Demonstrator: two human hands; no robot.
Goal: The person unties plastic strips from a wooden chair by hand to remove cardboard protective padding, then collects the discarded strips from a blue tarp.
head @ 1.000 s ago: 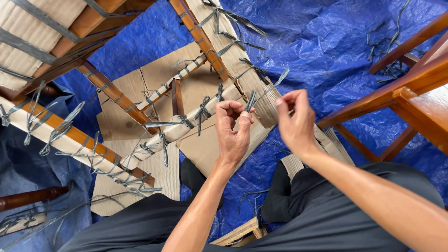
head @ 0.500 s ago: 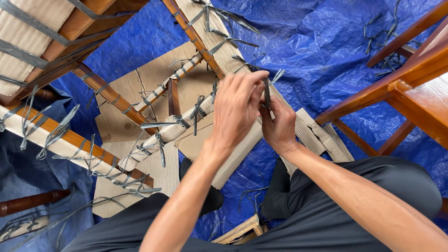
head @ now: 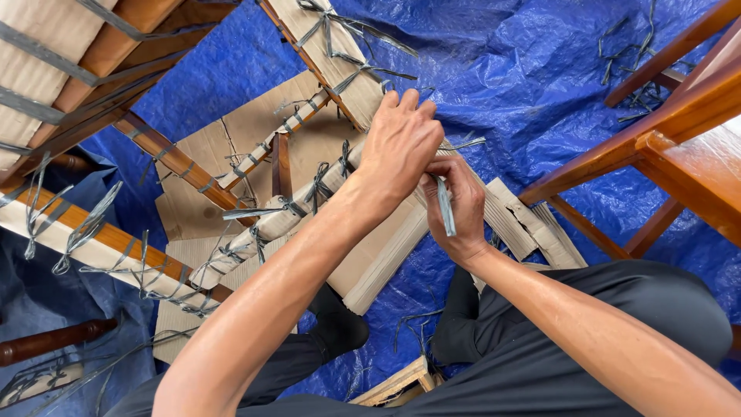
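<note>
A blue tarp (head: 540, 69) fills the frame. Across the middle lies a cardboard-wrapped wooden frame (head: 255, 232), most rails already bound with grey straps. At centre, the left hand (head: 401, 147) clamps the wrapping while the right hand (head: 463, 205) pinches a loose grey strap end (head: 445, 205), still untied.

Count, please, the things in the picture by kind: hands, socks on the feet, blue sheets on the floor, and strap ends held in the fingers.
Hands: 2, the left hand and the right hand
Black socks: 2, one sock and the other sock
Blue sheets: 1, the tarp
Held strap ends: 1, the grey strap in the right hand
Total: 6
</note>
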